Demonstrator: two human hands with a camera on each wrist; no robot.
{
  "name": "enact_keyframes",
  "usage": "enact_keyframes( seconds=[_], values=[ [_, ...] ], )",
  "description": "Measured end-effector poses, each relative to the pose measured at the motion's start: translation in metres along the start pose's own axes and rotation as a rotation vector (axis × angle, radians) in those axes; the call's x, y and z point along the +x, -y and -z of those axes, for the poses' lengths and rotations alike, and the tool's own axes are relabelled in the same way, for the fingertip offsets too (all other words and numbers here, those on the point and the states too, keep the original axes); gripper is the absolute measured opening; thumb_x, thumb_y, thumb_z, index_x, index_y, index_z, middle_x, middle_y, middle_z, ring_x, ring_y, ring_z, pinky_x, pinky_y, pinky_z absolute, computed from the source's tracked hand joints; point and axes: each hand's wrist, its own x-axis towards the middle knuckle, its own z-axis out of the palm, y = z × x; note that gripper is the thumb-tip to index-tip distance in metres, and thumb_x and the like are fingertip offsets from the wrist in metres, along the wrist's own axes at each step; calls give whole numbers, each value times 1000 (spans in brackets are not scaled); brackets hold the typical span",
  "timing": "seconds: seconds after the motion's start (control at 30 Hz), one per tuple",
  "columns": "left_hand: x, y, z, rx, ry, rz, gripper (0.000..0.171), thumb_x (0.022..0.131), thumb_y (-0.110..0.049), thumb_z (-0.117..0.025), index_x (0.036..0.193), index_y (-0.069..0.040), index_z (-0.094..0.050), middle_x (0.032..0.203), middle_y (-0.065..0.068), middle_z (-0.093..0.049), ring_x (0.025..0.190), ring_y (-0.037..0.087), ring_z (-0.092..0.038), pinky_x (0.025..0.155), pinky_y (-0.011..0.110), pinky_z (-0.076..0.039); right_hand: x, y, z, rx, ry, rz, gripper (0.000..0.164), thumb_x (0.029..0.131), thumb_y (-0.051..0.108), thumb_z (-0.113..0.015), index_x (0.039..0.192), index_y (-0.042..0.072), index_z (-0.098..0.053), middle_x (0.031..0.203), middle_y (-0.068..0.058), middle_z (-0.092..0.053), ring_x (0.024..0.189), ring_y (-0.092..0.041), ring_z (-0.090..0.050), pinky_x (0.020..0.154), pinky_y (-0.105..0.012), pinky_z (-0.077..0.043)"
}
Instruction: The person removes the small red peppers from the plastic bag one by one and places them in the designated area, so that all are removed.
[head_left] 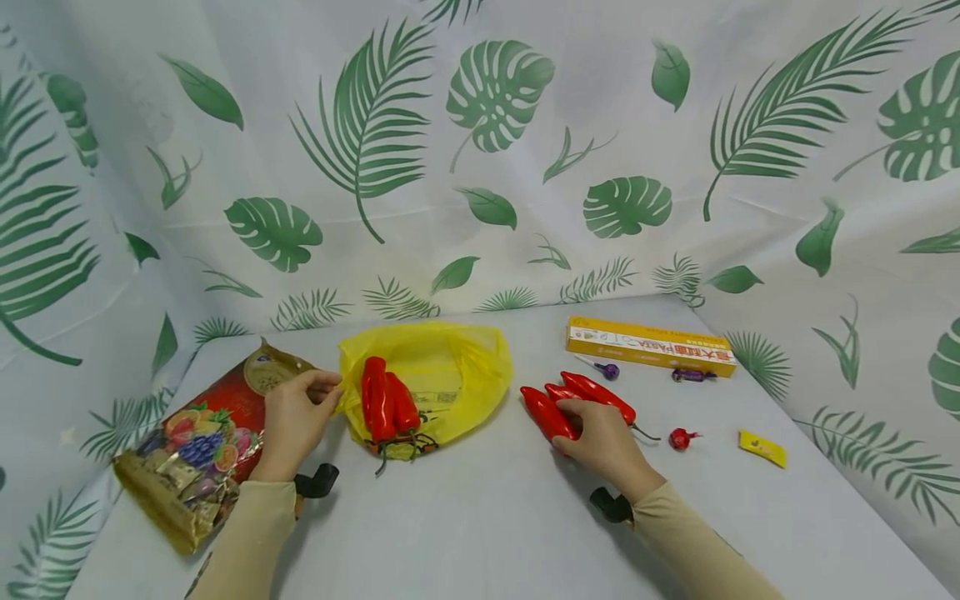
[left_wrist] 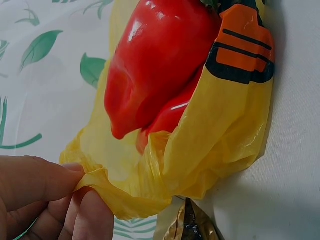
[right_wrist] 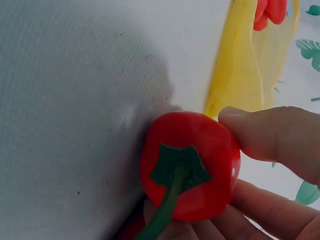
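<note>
My left hand [head_left: 298, 417] pinches the left rim of a yellow plastic bag [head_left: 480, 375] between thumb and fingers. Inside the bag's open mouth lie red chili peppers [head_left: 378, 404], their green stems toward me. In the left wrist view the gathered edge of the bag [left_wrist: 125, 200] shows between the fingertips. On the right, my right hand [head_left: 606, 446] grips a red chili pepper [head_left: 549, 414] around its sides, thumb on one side and fingers on the other. The right wrist view shows the stem end of this pepper [right_wrist: 190, 175]. Two more chili peppers [head_left: 600, 396] lie beside it, partly behind the hand.
A red and gold candy bag [head_left: 202, 450] lies under my left forearm. A yellow pasta box [head_left: 652, 346] lies at the back right. Near it are a purple lollipop [head_left: 609, 372], a purple-wrapped candy [head_left: 693, 375], a red-wrapped candy [head_left: 681, 439] and a yellow packet [head_left: 762, 447].
</note>
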Motion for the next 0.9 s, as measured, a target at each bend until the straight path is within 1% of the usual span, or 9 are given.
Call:
enact_keyframes(
  seconds=[0.13, 0.27, 0.37, 0.53, 0.67, 0.77, 0.9],
  values=[
    [0, 1, 0, -2, 2, 1, 15, 92, -10, -78, 105, -2, -78, 94, 17, -78, 80, 26, -71, 63, 18, -51, -1, 0, 1, 9, 4, -13, 63, 85, 24, -86, 140, 6, -64, 135, -15, -69, 122, -35, -61, 96, -54, -59],
    [1, 1, 0, 2, 5, 3, 14, 93, -10, -77, 105, -3, -78, 94, 16, -78, 81, 26, -71, 64, 21, -52, -2, 1, 3, 45, -26, -18, 61, 86, 21, -86, 141, 5, -64, 132, -16, -71, 116, -32, -67, 94, -51, -61],
    [1, -1, 0, 0, 5, 12, 15, 93, -10, -77, 105, -3, -78, 95, 17, -78, 82, 26, -70, 65, 22, -52, -1, 2, 4, 81, -61, -6, 59, 87, 20, -85, 140, 6, -64, 129, -16, -73, 111, -31, -70, 92, -49, -62],
    [1, -3, 1, -9, -1, 14, 15, 92, -10, -78, 106, -3, -78, 95, 17, -78, 83, 27, -71, 65, 22, -52, 4, 10, 3, 170, -92, 27, 55, 89, 24, -83, 139, 10, -66, 129, -13, -73, 113, -31, -71, 93, -48, -62],
    [2, -1, 1, -16, -13, 5, 15, 91, -10, -79, 105, -3, -78, 94, 16, -78, 81, 26, -71, 64, 21, -52, 11, 25, -4, 261, -86, 58, 54, 88, 27, -84, 137, 12, -67, 130, -11, -73, 114, -29, -73, 95, -46, -61],
    [3, 0, 1, -24, -12, 11, 14, 92, -10, -78, 105, -3, -78, 94, 16, -78, 81, 26, -71, 64, 20, -51, 19, 40, -13, 337, -56, 72, 55, 88, 26, -84, 138, 11, -66, 131, -12, -73, 114, -29, -74, 95, -44, -61],
    [4, 0, 3, -30, -6, 22, 15, 93, -11, -77, 106, -4, -78, 95, 16, -78, 82, 26, -71, 63, 19, -51, 30, 61, -32, 446, 3, 79, 56, 88, 24, -84, 139, 9, -65, 132, -13, -73, 113, -28, -74, 93, -41, -62]
  ],
)
